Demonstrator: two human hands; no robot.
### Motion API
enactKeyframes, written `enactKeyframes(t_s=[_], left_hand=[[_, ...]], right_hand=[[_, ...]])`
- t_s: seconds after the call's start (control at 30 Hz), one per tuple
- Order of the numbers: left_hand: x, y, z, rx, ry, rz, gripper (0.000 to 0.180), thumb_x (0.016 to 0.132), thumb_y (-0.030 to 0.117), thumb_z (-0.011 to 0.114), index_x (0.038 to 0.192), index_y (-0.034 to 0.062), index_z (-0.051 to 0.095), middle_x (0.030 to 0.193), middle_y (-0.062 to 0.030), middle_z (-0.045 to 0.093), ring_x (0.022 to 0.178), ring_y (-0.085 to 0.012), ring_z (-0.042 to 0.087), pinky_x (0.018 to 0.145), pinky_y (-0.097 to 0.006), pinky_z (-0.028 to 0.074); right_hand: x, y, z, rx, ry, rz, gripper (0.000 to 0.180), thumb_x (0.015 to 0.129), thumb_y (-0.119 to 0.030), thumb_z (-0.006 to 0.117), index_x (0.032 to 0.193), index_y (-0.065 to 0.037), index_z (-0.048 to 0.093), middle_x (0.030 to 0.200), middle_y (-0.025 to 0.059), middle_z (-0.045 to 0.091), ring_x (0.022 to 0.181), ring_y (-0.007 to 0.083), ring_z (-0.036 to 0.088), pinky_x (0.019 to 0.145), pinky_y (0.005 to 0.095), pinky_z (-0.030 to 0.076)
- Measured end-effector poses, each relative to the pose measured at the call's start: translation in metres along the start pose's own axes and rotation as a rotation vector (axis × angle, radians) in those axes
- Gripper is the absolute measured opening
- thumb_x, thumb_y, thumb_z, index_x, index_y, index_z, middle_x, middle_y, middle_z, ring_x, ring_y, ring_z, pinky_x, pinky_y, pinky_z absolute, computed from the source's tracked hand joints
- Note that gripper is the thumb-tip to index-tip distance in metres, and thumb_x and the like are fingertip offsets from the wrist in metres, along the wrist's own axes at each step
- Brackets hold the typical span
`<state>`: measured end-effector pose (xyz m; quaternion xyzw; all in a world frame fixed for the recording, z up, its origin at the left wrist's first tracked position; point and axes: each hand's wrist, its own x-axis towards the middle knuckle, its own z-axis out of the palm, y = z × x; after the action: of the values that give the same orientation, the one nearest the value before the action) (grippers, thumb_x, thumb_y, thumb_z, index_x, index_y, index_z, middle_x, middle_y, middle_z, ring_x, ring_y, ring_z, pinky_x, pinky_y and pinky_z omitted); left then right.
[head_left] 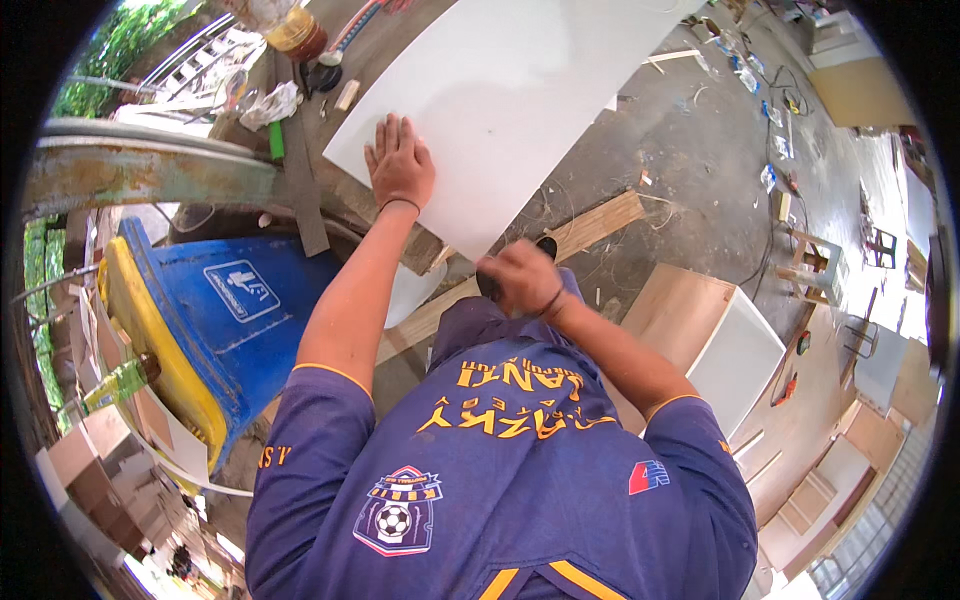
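My left hand (400, 165) lies flat on a large white panel (500, 120), near its left edge, with the fingers stretched out and nothing in them. At the panel's near corner my right hand (525, 278) is closed and slightly smeared by motion. Dark parts of something show on both sides of its fingers, but I cannot make out what it is. Beneath the panel's left side, a wooden support (350, 195) shows. A long wooden plank (600, 222) passes below, near my lap.
To the left stands a blue bin (240, 285) with a yellow rim. A box-like wooden piece with a white side (735, 345) sits at my right. A jar with brown contents (297, 35) stands at the far left. Cables and scraps litter the concrete floor (700, 150).
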<state>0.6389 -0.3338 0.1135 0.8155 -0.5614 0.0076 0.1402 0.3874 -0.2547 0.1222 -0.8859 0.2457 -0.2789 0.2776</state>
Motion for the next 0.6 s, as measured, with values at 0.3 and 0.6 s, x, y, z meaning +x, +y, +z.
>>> enactKeyframes(t_s=[0.3,0.6], left_hand=[[0.002,0.005,-0.001,0.018,-0.04,-0.008,0.049,0.094,0.031,0.035,0.14,0.0149,0.037,0.15,-0.0055,0.027,0.14,-0.0217,0.02,0.113,-0.045,0.013],[0.008,0.003,0.007,0.08,-0.022,0.011,0.049,0.093,0.03,0.038,0.14,0.0133,0.035,0.149,-0.0075,0.026,0.139,-0.0277,0.02,0.109,-0.056,0.014]], right_hand=[[0.036,0.152,-0.1,-0.487,0.285,0.352,0.042,0.081,-0.003,0.052,0.119,-0.019,0.059,0.084,0.008,0.055,0.081,0.0272,0.054,0.071,0.0388,0.046],[0.011,0.061,-0.042,-0.109,0.006,0.089,0.057,0.068,-0.002,0.053,0.122,-0.02,0.057,0.093,0.0111,0.061,0.088,0.0293,0.057,0.075,0.0398,0.049]])
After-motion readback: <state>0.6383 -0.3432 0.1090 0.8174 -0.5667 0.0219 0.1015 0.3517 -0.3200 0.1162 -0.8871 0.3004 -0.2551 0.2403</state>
